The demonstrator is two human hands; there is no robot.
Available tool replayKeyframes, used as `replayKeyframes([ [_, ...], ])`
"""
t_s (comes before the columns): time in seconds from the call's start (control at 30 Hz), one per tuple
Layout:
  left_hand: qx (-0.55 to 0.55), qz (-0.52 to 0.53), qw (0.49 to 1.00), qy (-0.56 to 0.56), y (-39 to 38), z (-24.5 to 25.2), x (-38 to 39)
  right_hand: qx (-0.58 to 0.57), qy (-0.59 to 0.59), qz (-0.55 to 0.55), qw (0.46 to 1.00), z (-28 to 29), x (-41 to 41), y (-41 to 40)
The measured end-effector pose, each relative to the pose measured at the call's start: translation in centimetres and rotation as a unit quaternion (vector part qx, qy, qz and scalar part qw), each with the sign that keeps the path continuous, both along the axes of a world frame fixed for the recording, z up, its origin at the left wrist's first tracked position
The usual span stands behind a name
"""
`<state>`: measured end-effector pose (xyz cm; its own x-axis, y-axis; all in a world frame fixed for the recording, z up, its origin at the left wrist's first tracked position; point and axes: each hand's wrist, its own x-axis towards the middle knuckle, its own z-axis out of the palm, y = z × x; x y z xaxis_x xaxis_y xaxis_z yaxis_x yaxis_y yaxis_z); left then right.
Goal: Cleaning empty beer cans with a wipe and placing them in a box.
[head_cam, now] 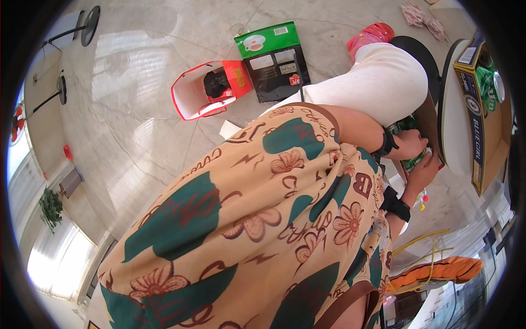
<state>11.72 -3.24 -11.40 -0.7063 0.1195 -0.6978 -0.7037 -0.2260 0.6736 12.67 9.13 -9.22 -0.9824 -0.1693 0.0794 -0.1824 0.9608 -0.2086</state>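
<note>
My left hand (406, 145), fingers curled, is at an open box (429, 113) with green items (404, 125) in it. What its fingertips hold is hidden. Just below in the picture, my right hand (423, 170) grips a crinkled green item (416, 161) with a small white part by the thumb. Both wrists wear black bands. A white-topped round stool (456, 135) stands close beyond the hands. On it rests an open Blue Girl carton (491, 144), and green cans (491, 88) show at its upper end.
An open red box (185, 90) with a black bundle (216, 84) inside lies on the tiled floor beside a black-and-green bag (271, 49). A pink cloth (423, 18) is at the top. An orange-cushioned chair (435, 271) stands lower right, black-based stands (90, 25) at left.
</note>
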Motion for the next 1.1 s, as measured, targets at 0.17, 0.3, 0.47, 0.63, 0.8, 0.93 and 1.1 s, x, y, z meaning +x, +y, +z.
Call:
replayKeyframes([
  [0.17, -0.05, 0.039, 0.998, 0.03, 0.3, 0.3, 0.0, -0.134, -0.031, -0.117, 0.984, 0.8, 0.8, -2.3],
  [0.3, -0.034, 0.059, 0.998, 0.005, -0.2, -0.3, -0.4, 0.033, 0.126, 0.09, 0.987, 1.2, 1.6, -4.6],
  [0.47, -0.061, 0.041, 0.997, 0.025, -0.2, 0.6, 0.0, -0.117, 0.002, -0.116, 0.986, 0.2, 0.2, -1.6],
  [0.63, -0.061, 0.05, 0.996, 0.029, 0.0, 0.5, 0.0, -0.359, -0.075, -0.28, 0.887, -0.5, -0.2, -0.9],
  [0.8, -0.036, 0.065, 0.997, 0.014, -0.6, 0.7, 0.1, -0.584, -0.131, -0.423, 0.681, 1.3, 0.9, -2.9],
  [0.93, -0.011, 0.042, 0.999, -0.004, -1.2, 1.4, -0.2, -0.669, -0.18, -0.382, 0.611, 0.3, 1.1, 0.9],
  [1.1, 0.02, -0.025, 0.999, -0.003, -1.0, 1.3, -0.3, -0.665, -0.188, -0.374, 0.618, 1.5, 1.8, 1.0],
])
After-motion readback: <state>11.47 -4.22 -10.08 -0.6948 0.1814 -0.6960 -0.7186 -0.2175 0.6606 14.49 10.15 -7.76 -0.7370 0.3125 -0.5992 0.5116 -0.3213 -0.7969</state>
